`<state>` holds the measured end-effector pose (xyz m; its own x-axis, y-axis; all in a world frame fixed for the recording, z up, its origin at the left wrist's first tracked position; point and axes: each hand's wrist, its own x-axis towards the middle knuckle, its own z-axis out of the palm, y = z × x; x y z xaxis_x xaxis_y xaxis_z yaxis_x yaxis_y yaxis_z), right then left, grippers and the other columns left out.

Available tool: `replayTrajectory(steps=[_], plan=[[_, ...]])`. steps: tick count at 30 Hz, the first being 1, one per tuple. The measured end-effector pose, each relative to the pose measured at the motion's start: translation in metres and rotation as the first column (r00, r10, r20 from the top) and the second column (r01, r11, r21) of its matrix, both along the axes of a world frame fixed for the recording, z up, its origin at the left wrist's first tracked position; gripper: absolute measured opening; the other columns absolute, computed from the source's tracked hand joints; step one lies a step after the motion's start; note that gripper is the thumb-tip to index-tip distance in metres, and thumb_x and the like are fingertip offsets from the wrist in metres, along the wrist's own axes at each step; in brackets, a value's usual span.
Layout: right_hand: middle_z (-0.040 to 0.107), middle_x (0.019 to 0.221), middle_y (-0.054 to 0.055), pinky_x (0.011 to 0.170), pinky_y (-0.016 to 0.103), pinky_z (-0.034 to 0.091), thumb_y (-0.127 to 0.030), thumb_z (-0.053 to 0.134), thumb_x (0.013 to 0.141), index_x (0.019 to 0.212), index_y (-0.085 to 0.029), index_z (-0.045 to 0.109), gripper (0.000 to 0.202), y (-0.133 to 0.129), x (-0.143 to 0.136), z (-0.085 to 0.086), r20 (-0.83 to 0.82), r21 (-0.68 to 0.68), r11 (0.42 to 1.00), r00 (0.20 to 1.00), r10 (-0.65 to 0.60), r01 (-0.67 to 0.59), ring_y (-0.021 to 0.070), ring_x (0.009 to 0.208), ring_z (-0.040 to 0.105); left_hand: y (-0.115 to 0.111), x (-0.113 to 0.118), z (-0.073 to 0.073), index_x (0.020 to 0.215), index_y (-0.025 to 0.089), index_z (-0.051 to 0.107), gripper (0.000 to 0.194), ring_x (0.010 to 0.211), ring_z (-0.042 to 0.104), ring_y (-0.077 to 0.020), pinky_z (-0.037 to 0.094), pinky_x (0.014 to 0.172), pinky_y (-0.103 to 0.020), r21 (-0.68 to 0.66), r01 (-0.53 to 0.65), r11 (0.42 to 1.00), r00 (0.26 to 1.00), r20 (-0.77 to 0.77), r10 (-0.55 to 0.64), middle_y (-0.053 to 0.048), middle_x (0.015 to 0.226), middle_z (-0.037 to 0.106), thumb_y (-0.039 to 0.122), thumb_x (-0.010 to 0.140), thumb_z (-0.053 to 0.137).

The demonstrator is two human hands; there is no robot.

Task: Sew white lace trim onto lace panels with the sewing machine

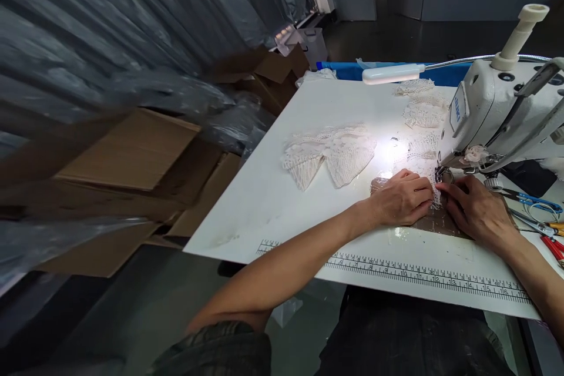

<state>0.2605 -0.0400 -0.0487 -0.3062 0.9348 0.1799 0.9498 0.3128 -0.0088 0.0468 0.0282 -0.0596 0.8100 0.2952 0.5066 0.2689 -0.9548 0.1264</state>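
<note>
Under the needle of a white sewing machine (473,108) lies a strip of white lace (436,198). From the left side my left hand (405,197) presses on the lace with curled fingers. My right hand (478,208) holds the lace's other side, its index finger and thumb close to the presser foot (444,176). Both hands rest on the brown machine plate (440,224); parts of the lace are hidden beneath the fingers. Further lace (420,144) runs behind the needle toward the back of the table.
A separate pointed lace piece (330,153) lies on the white table (255,200), whose front edge carries a printed ruler (396,270). A lamp (392,74) hangs above. Blue-handled scissors (540,202) and red-handled snips (553,249) lie at right. Cardboard boxes (132,147) stand left.
</note>
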Motion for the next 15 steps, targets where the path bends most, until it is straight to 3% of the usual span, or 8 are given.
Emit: replayTrajectory(steps=[4,8,12,15], plan=[[0.066,0.104,0.013,0.061,0.034,0.050,-0.030,0.044,0.097,0.128,-0.024,0.066,0.038,-0.003,0.007,-0.004,-0.183,0.028,0.999,0.983,0.022,-0.018,0.0248,0.079,0.066,0.001,0.001,-0.003,0.087,0.015,0.067,0.027,0.073,0.060,-0.0161,0.046,0.073,-0.035,-0.007,-0.006,1.000,1.000,0.012,0.006,-0.004,0.091,0.071,0.023,0.100,0.045],[0.069,0.099,0.010,0.071,0.035,0.055,-0.025,0.044,0.095,0.119,-0.019,0.066,0.033,-0.005,0.013,-0.004,-0.420,0.069,0.998,0.907,0.030,0.000,0.0221,0.079,0.068,0.003,0.002,-0.002,0.087,0.015,0.066,0.029,0.072,0.060,-0.0151,0.045,0.072,-0.034,-0.035,0.002,0.999,1.000,0.000,-0.002,-0.004,0.091,0.073,0.025,0.102,0.044],[0.069,0.083,0.006,0.066,0.033,0.054,-0.022,0.045,0.094,0.099,-0.020,0.069,0.024,-0.007,0.010,0.003,-0.442,0.096,0.986,0.882,0.162,-0.133,0.0202,0.072,0.067,0.002,0.003,0.002,0.086,0.016,0.064,0.031,0.074,0.063,-0.0141,0.048,0.073,-0.032,-0.160,-0.030,0.987,0.999,0.026,0.035,-0.003,0.085,0.073,0.025,0.104,0.041],[0.069,0.094,0.008,0.070,0.033,0.055,-0.020,0.046,0.095,0.109,-0.020,0.070,0.028,-0.008,0.005,0.005,-0.402,0.102,0.966,0.878,0.259,-0.238,0.0197,0.079,0.067,0.000,0.003,0.005,0.083,0.017,0.062,0.030,0.069,0.062,-0.0127,0.049,0.068,-0.029,-0.246,-0.092,0.965,0.988,0.101,0.120,-0.002,0.078,0.071,0.026,0.103,0.042]])
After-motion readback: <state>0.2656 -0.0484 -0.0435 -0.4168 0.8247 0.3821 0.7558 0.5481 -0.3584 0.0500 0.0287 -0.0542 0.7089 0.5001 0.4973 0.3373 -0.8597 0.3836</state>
